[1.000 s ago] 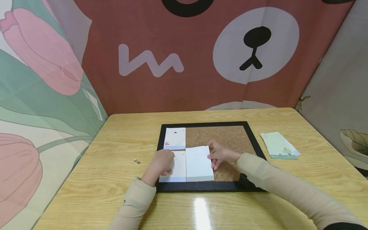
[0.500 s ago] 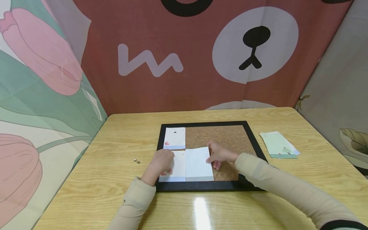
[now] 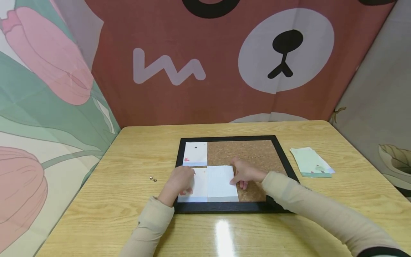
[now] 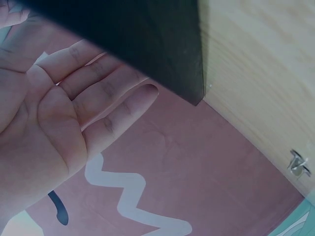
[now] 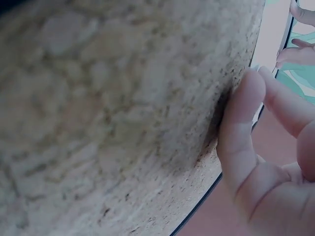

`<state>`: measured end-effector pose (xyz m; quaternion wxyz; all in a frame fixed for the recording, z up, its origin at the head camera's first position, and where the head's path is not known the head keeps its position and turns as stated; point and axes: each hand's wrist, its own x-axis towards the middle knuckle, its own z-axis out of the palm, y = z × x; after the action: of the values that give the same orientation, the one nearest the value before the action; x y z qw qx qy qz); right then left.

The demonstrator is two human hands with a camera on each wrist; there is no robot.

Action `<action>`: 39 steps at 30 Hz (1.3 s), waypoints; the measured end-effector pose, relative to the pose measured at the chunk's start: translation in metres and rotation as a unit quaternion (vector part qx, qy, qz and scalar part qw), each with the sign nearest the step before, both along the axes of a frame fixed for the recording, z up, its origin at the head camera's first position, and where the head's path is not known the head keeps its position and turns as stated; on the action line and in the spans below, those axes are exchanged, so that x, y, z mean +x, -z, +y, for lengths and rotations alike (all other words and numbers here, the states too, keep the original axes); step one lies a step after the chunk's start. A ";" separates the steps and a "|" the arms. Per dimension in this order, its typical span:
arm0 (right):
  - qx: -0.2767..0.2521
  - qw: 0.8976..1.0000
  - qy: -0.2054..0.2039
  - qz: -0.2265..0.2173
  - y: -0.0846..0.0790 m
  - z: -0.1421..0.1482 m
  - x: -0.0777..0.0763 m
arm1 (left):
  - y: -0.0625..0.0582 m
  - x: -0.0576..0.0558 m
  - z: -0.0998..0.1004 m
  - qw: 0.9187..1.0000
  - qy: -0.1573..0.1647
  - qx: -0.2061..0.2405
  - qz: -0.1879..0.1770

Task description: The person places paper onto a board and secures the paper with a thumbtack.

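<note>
In the head view, the board [image 3: 253, 150] lies mid-desk [image 3: 144, 146]. The white pad [image 3: 221, 187] sits along its near edge, and the right hand [image 3: 248, 172] pinches that pad's right edge. The left hand [image 3: 179, 180] rests on the near card [image 3: 200, 189]; the far card [image 3: 196, 157] lies beyond. Pins [image 3: 153, 179] lie toward the desk's left edge, a green pad [image 3: 309, 162] toward its right. The left wrist view shows fairly straight fingers, tips hidden; whether that grip holds anything, one cannot tell. In the right wrist view, that grip is nearly closed.
</note>
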<state>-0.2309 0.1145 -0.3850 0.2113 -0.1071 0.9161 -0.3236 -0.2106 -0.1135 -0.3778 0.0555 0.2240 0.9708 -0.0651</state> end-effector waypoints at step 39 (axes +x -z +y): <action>0.121 0.961 -0.219 0.118 -0.001 0.000 0.012 | -0.003 -0.004 -0.003 0.997 -0.031 0.025 -0.061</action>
<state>-0.2192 0.1148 -0.3844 0.1784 -0.3159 0.9211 -0.1409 -0.2148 -0.1165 -0.3745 0.1115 0.1990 0.9733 -0.0255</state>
